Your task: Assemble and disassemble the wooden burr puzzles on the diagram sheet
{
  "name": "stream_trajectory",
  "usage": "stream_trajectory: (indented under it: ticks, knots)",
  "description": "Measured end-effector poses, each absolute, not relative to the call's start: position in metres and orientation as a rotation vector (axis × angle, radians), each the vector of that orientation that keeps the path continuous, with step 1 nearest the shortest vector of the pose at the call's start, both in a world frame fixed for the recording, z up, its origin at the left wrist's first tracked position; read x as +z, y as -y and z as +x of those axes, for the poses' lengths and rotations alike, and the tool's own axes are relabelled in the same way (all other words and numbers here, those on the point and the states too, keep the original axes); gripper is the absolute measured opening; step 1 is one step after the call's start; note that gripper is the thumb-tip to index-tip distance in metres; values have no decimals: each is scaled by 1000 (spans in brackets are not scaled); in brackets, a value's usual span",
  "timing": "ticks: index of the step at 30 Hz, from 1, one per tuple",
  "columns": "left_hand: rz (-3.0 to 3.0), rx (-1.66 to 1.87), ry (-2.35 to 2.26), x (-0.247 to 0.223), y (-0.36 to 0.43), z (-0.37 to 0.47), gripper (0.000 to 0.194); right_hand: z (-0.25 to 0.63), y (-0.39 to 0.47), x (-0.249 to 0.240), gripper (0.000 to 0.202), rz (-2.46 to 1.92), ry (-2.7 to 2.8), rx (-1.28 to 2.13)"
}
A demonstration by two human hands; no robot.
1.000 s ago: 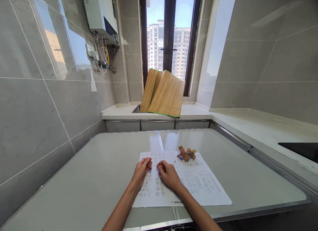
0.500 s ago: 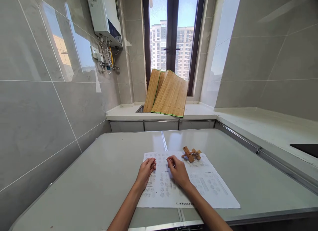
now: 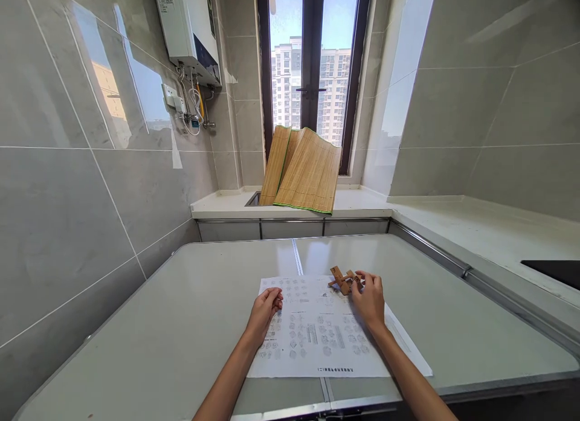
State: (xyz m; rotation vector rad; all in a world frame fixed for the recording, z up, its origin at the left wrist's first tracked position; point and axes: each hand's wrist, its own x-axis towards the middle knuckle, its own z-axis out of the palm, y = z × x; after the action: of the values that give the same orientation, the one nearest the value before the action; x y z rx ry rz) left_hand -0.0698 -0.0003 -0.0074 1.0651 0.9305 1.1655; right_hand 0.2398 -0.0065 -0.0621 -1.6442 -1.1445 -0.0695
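A large white printed sheet point(image 3: 312, 354) with rows of small diagrams lies on the table. Near its top right edge is a small cluster of brown notched wooden puzzle pieces point(image 3: 341, 281), some crossing each other. My right hand point(image 3: 369, 297) is at the right side of this cluster, thumb and fingers closed around a wooden piece that they partly cover. My left hand point(image 3: 265, 312) rests at the sheet's left edge, fingers curled and thumb against them, with nothing visible in it.
The pale table point(image 3: 181, 324) has a metal seam down its middle. Behind it, a bamboo mat point(image 3: 308, 173) stands on a white counter point(image 3: 217, 206) below the window. A counter point(image 3: 498, 234) with a black panel point(image 3: 557, 272) runs along the right. A water heater point(image 3: 188, 34) hangs at left.
My right hand has moved right and slightly up, from the middle of the sheet to the wooden puzzle pieces. My left hand stays at the left edge. The view has shifted slightly.
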Motion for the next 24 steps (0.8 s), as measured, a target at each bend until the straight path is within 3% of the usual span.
stream_trajectory:
  ticks: [10,24]
  knots:
    - [1086,1139,-945,-5,1,-71,43,245,4,-73,37,-1851,1156,-20]
    - [1136,1137,-954,-5,1,-71,42,254,10,-67,48,-1788,928,-87]
